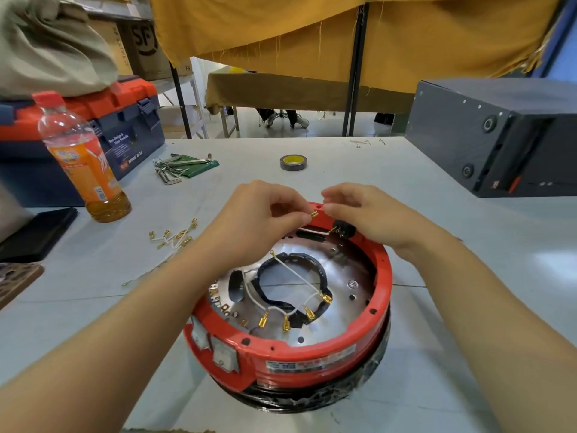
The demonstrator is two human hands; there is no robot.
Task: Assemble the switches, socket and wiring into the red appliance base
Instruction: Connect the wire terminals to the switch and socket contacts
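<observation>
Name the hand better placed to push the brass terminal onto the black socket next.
Left, probably. The left hand already pinches the brass terminal, just above the black socket.

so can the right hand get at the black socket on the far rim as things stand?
Probably yes. The right hand hovers just above and beside the black socket on the far wall of the red base. Only a thin white wire runs to it; its terminals face the open interior.
</observation>
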